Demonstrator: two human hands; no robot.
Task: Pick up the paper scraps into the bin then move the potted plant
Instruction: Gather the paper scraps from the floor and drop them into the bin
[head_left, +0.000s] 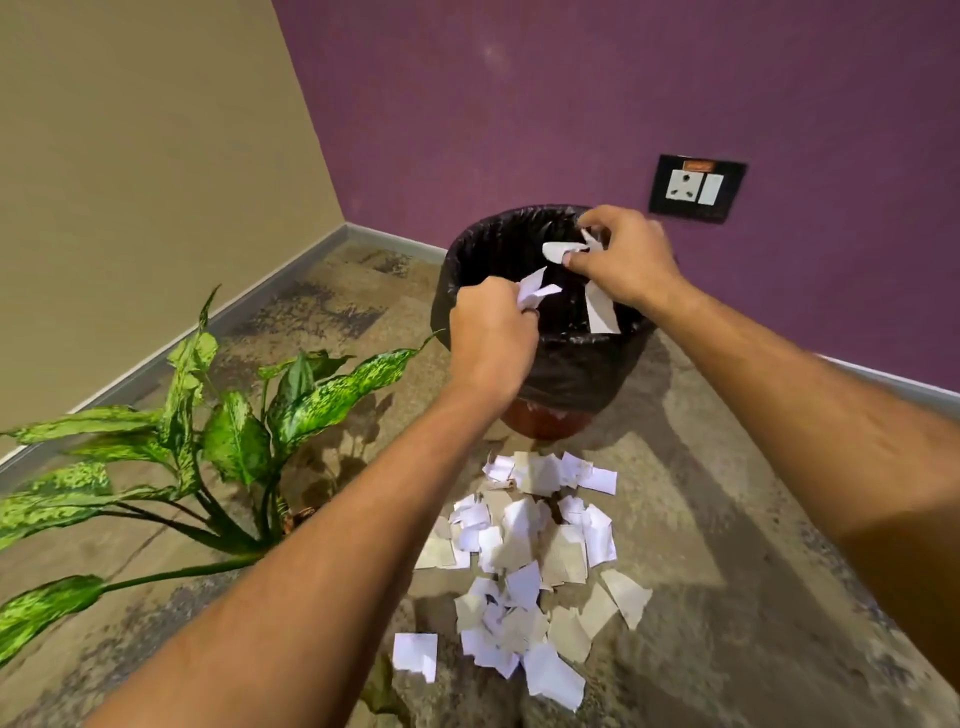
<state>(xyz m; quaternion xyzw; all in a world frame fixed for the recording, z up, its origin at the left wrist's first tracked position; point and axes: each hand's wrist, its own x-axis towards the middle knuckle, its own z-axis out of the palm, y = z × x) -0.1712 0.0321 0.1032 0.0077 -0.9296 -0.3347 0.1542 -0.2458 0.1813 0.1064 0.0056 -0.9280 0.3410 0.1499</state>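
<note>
Paper scraps, featherlight and limp, pinched in left hand and right hand over the far bin; best gathered in loose bunches.

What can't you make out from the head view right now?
- Plant: pot hidden behind left forearm and leaves.
- Bin: bottom dark; contents unreadable.
- Left hand and right hand: fingers hide how many scraps each holds.
- Scrap pile: overlapping, uncountable.
</note>
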